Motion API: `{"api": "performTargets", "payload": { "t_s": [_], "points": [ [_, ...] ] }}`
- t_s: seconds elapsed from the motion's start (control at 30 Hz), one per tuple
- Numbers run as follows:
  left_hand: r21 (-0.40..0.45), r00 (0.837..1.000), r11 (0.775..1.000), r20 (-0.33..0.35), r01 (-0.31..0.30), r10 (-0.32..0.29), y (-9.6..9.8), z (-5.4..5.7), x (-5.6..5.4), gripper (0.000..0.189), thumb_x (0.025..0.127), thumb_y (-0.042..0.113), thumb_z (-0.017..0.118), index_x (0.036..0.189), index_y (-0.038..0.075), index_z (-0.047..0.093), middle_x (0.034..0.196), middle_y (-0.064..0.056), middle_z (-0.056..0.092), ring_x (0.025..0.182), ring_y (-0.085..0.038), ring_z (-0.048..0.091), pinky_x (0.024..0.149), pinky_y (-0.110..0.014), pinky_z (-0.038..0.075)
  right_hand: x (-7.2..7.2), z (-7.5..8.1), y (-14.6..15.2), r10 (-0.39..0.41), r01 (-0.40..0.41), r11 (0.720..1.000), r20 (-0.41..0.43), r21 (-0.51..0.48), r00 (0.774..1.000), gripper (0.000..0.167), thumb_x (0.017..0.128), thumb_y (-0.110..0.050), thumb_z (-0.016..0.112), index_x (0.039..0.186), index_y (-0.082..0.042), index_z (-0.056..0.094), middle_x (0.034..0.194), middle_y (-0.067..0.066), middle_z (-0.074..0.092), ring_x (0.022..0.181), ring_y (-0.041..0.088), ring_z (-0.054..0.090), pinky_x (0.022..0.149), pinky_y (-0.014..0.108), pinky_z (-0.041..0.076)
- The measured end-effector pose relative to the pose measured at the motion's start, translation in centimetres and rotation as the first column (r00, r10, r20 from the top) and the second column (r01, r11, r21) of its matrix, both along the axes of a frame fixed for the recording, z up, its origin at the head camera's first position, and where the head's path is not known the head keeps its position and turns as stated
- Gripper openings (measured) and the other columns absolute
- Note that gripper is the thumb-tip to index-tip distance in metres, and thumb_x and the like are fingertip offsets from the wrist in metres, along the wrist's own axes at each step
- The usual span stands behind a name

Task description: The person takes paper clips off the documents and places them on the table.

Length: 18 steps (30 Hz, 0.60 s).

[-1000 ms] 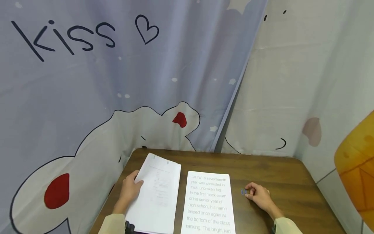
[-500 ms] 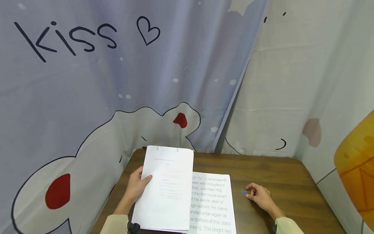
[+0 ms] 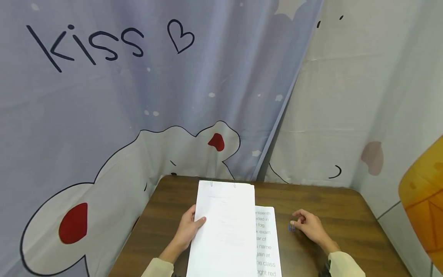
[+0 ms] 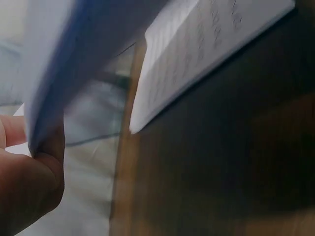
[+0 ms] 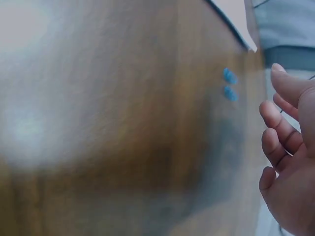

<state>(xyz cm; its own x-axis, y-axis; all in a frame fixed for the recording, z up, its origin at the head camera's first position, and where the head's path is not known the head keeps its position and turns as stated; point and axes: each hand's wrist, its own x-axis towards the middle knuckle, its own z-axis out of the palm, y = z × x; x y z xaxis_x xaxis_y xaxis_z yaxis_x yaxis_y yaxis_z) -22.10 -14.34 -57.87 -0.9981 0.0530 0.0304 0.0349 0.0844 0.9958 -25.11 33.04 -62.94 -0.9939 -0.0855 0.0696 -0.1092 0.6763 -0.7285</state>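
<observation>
My left hand (image 3: 186,232) grips the left edge of a white paper sheaf (image 3: 225,227), thumb on the top sheet and the other fingers behind. Two paper clips (image 3: 211,183) sit on the sheaf's far edge. Tilted in the left wrist view, it stands apart from a second stack of large-print pages (image 3: 267,242) lying on the table. In the head view the sheaf covers most of those pages. Beside two small blue paper clips (image 5: 230,84) on the tabletop, my right hand (image 3: 310,227) hovers with loosely bent fingers, holding nothing.
The brown wooden table (image 3: 346,223) has rounded far corners. Behind it hangs a printed curtain (image 3: 104,96) with a fold near the middle, and a pale one (image 3: 332,96) closes off the right side.
The left hand has brought the clipped sheaf rightward from the table's left side, over the large-print pages. The right hand has lifted slightly away from the blue paper clips, its fingers spreading a little.
</observation>
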Motion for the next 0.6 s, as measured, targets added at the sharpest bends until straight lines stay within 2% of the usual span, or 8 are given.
{"api": "performTargets", "payload": {
  "t_s": [0.17,0.27,0.33,0.47,0.53,0.6],
  "points": [
    [0.048,0.997,0.996,0.006,0.08,-0.08,1.8,-0.4,0.6,0.053,0.097,-0.004,0.063,0.147,-0.007,0.049,0.144,-0.034,0.058,0.117,-0.034,0.069,0.09,-0.035,0.064,-1.0,1.7,-1.6,0.002,0.001,0.999,-0.083,0.035,0.997,0.023,0.1,-0.027,0.074,0.114,-0.009,0.074,0.085,-0.005,0.066,0.071,0.006,0.055,0.065,0.024,0.044],
    [0.059,0.993,0.992,-0.003,0.115,-0.115,3.0,-0.5,0.8,0.056,0.096,-0.004,0.064,0.149,-0.006,0.046,0.145,-0.034,0.057,0.119,-0.034,0.068,0.092,-0.036,0.064,-1.6,3.0,-2.8,0.006,-0.008,1.0,-0.129,-0.014,0.992,0.021,0.103,-0.028,0.07,0.112,-0.01,0.075,0.087,-0.001,0.068,0.074,0.008,0.056,0.065,0.023,0.047],
    [0.068,0.991,0.989,-0.012,0.132,-0.131,3.7,-0.5,1.0,0.06,0.095,-0.005,0.064,0.151,-0.004,0.043,0.141,-0.033,0.059,0.113,-0.032,0.07,0.089,-0.036,0.065,-1.8,3.9,-3.7,0.014,-0.024,0.998,-0.145,-0.063,0.989,0.021,0.105,-0.028,0.067,0.113,-0.01,0.075,0.089,0.002,0.069,0.076,0.011,0.059,0.065,0.023,0.049],
    [0.095,0.987,0.983,-0.02,0.159,-0.158,5.1,-0.2,1.5,0.078,0.094,-0.008,0.064,0.163,0.005,0.032,0.129,-0.032,0.066,0.097,-0.027,0.075,0.078,-0.036,0.066,-2.3,5.9,-5.3,0.041,-0.061,0.99,-0.152,-0.127,0.987,0.029,0.109,-0.032,0.059,0.121,-0.009,0.072,0.101,0.006,0.072,0.089,0.017,0.064,0.072,0.026,0.053],
    [0.102,0.984,0.979,-0.029,0.176,-0.174,5.7,-0.1,1.7,0.088,0.093,-0.01,0.064,0.168,0.013,0.023,0.126,-0.033,0.068,0.095,-0.028,0.076,0.078,-0.037,0.066,-2.6,6.7,-6.1,0.044,-0.067,0.987,-0.152,-0.144,0.987,0.033,0.111,-0.034,0.055,0.125,-0.009,0.071,0.111,0.007,0.073,0.097,0.017,0.065,0.079,0.028,0.055],
    [0.111,0.982,0.975,-0.035,0.19,-0.188,6.2,0.0,1.9,0.097,0.093,-0.012,0.063,0.171,0.021,0.017,0.129,-0.033,0.067,0.101,-0.031,0.075,0.082,-0.038,0.066,-2.9,7.6,-6.7,0.043,-0.069,0.984,-0.154,-0.166,0.987,0.036,0.113,-0.033,0.049,0.127,-0.008,0.071,0.119,0.009,0.073,0.104,0.014,0.064,0.086,0.029,0.055]
  ]
}}
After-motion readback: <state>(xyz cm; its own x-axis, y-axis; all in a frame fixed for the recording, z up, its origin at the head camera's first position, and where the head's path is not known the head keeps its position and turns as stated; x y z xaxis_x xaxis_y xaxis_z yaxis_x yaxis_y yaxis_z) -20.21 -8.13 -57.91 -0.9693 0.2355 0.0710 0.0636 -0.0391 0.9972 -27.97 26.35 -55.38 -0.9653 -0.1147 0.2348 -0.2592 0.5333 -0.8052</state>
